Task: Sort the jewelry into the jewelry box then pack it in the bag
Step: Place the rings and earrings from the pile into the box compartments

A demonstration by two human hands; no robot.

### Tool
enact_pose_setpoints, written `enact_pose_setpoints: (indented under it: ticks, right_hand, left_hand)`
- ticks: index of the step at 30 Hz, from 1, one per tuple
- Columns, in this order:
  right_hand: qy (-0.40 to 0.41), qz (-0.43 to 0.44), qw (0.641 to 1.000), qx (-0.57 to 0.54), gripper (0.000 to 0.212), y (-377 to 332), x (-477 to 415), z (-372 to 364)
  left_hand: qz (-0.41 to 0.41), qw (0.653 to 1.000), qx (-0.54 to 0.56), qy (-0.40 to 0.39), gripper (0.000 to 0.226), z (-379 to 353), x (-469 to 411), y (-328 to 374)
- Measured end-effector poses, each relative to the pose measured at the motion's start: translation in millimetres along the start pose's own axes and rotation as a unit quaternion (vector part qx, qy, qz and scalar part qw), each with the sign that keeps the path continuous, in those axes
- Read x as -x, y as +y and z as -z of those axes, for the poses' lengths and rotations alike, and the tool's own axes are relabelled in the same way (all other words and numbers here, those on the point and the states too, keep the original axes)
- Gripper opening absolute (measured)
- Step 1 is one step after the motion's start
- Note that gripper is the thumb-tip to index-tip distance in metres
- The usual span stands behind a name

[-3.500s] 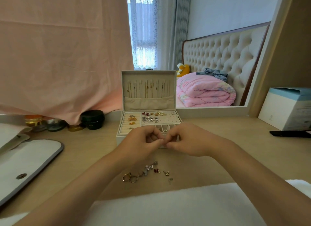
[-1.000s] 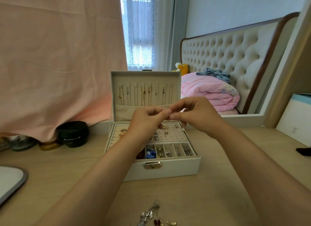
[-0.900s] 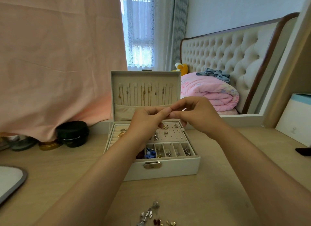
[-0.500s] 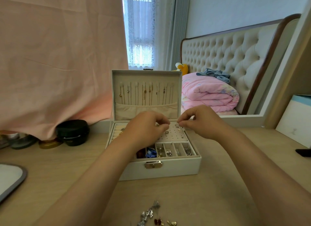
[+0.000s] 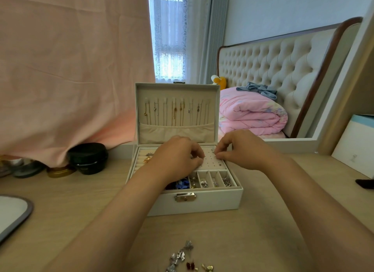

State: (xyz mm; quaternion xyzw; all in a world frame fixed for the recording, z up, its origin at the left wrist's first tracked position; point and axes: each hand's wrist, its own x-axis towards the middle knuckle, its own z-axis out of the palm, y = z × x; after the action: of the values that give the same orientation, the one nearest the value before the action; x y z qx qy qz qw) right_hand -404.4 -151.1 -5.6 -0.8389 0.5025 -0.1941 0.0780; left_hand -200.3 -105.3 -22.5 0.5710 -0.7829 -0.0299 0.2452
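The white jewelry box [image 5: 202,200] stands open on the wooden table, its lid upright with several necklaces [image 5: 176,111] hanging inside. My left hand [image 5: 178,158] hovers over the tray, fingers curled down onto the perforated earring pad [image 5: 212,162]. My right hand [image 5: 240,148] pinches its thumb and forefinger at the pad's right edge, on something too small to make out. Front compartments hold small pieces [image 5: 204,182]. Loose jewelry [image 5: 186,257] lies on the table near me. A white bag with a grey rim [image 5: 14,213] shows at the far left.
Black and gold jars [image 5: 87,158] sit left of the box under a pink cloth. A mirror behind the box reflects a bed. A white carton [image 5: 356,146] and a dark object [image 5: 364,183] stand at the right.
Both hands dropped from in front of the lid down onto the earring pad and moved slightly apart. The box looks closer than 3.5 s ago.
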Motion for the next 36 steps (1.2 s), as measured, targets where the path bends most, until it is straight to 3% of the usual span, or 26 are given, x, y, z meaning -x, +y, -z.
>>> enact_pose_setpoints:
  ticks: [7, 12, 19, 25, 31, 36]
  right_hand:
    - [-0.030, 0.008, 0.999, -0.025, 0.014, -2.3, 2.1, 3.7]
    - [0.023, -0.024, 0.992, -0.118, 0.037, 0.2, 3.6, 6.8]
    - [0.040, -0.001, 0.988, -0.152, 0.026, -2.3, 3.0, 6.9]
    - [-0.035, -0.010, 0.999, 0.003, 0.004, -6.1, 2.3, 5.8]
    - [-0.023, 0.016, 0.988, 0.150, 0.007, -14.6, 2.4, 7.3]
    - [-0.022, 0.042, 0.983, 0.179, 0.009, -18.3, 1.6, 2.2]
  left_hand:
    - [0.001, 1.000, 0.007, 0.000, 0.011, -1.4, -0.2, 1.0]
    - [0.012, 0.999, 0.041, 0.009, 0.010, 0.0, -1.2, 0.0]
    - [0.038, 0.988, 0.142, 0.043, 0.009, 0.9, -1.0, 2.5]
    - [0.040, 0.990, 0.125, 0.040, 0.009, 1.5, 0.5, 3.7]
    - [0.026, 0.994, 0.102, 0.017, 0.011, 0.8, 1.6, 5.0]
    - [0.009, 0.999, 0.051, 0.011, 0.014, -2.2, 1.8, 5.3]
